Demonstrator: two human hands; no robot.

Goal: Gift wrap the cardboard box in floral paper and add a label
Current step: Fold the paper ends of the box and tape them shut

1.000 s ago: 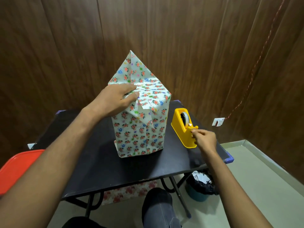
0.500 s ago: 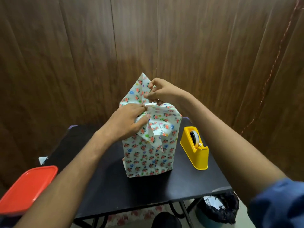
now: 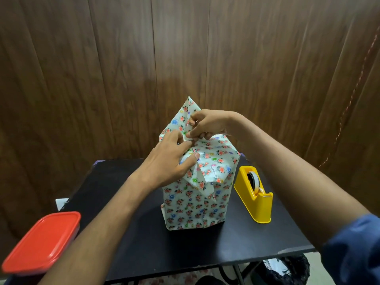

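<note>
The box wrapped in floral paper (image 3: 195,204) stands upright in the middle of the black table (image 3: 144,239). At the back of its top a triangular paper flap (image 3: 181,118) sticks up. My left hand (image 3: 168,163) lies on the folded top, fingers and thumb pressing the paper down. Just behind it, my right hand (image 3: 205,124) has its fingers curled and pinches a small piece of clear tape at the seam where the flaps meet. The tape is barely visible. The cardboard is fully hidden by the paper.
A yellow tape dispenser (image 3: 255,194) stands on the table right of the box. A red-lidded container (image 3: 41,241) sits at the lower left, off the table's corner. A bin with a black liner (image 3: 287,270) is under the table's right edge. Wooden wall panels rise close behind.
My right hand left the tape dispenser and rose to the top of the box, then settled lower at the seam. My left hand stayed pressing on the folded paper.
</note>
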